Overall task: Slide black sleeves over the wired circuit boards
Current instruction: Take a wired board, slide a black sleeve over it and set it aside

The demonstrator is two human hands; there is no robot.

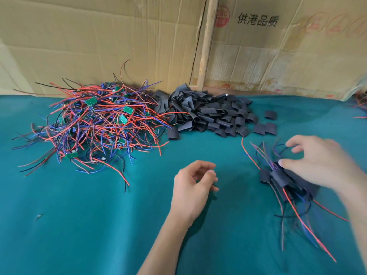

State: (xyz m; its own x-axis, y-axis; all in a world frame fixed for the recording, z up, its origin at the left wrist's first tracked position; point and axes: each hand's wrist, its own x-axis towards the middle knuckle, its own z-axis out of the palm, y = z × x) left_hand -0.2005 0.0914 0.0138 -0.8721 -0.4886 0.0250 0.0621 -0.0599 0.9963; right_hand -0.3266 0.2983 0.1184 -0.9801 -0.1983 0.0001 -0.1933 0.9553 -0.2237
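At the lower centre of the frame, the left hand (193, 185) rises from a bare forearm, palm turned sideways, its fingers loosely curled with the thumb near the fingertips; it holds nothing and hovers over the teal cloth-covered table (79, 225). At the right edge, the right hand (319, 161) reaches in palm down, fingers spread and relaxed. Its fingertips are at the small heap of black-sleeved boards with trailing red, blue and black wires (288, 181). Motion blur makes it impossible to tell whether the fingertips touch the heap. That heap lies at lower right; the hand covers its right part, so the sleeved pieces cannot be counted, and its wires run down toward the lower right corner.

Farther back, at upper centre, lies a large pile of loose black flat tube sleeves (208, 114), too many and too overlapped to count. Three sleeves lie apart at its right side and one at its left front. At upper left, just beside it and partly overlapping it, sits the tangled pile of green circuit boards with red, blue and black wires (95, 124); about eight boards show, the rest buried under wire.

Behind both piles stands a wall of creased brown corrugated cardboard sheets (139, 36), two sheets visible, the right one carrying black printed characters and red round stamps. More wire ends are cut off at the far right edge.
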